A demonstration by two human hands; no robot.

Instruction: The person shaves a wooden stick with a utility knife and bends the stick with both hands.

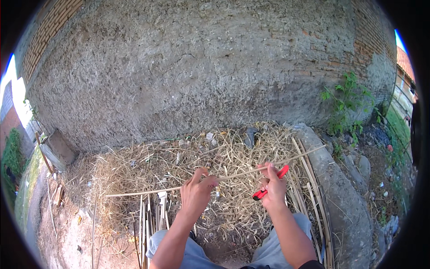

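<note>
Over the straw pile (179,166), left hand (195,193) pinches the bamboo strip (233,175) and right hand (273,188) grips strip plus red cutter (270,182), so a slip could nick the left fingers.

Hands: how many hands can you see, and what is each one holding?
2. The left hand pinches the long thin stick near its middle. The right hand holds the stick and a red cutter.

I see a rough plastered wall (201,67) ahead, dry straw heap (179,166) below it, split bamboo slats (150,224) lying near, a green weed (347,105) right, concrete curb (340,197) beside it.
</note>
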